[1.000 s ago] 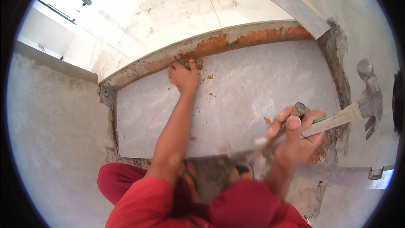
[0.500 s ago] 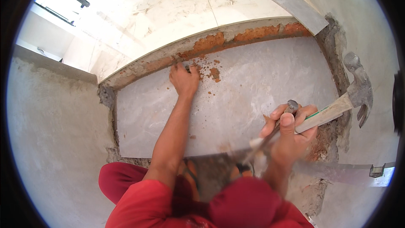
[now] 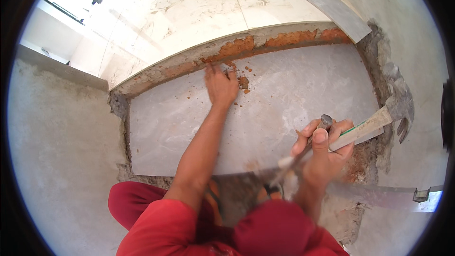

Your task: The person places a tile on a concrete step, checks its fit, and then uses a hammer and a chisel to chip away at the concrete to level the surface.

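My left hand (image 3: 222, 87) lies palm down at the far edge of a grey tile slab (image 3: 175, 132), its slightly blurred fingers stretched out and apart among crumbs of reddish rubble (image 3: 243, 83). Nothing shows in its grasp. Closer to me on the right, my right hand (image 3: 327, 154) is closed round two tools at once. One is a claw hammer (image 3: 362, 132), its worn head pointing right and its handle marked with a green line. The other is a metal chisel (image 3: 325, 122), slanting down toward me between thumb and fingers, its lower end blurred.
Behind the slab runs a low step of exposed brick and mortar (image 3: 232, 47), topped by a dusty cream tiled floor (image 3: 189, 14). Plastered walls stand left (image 3: 61, 123) and right (image 3: 412, 42). A grey strip of tile (image 3: 332, 9) lies at the far right.
My left hand has moved right along the slab's far edge, into the rubble, and its fingers have straightened. My right hand still grips the hammer and chisel, nearly unmoved.
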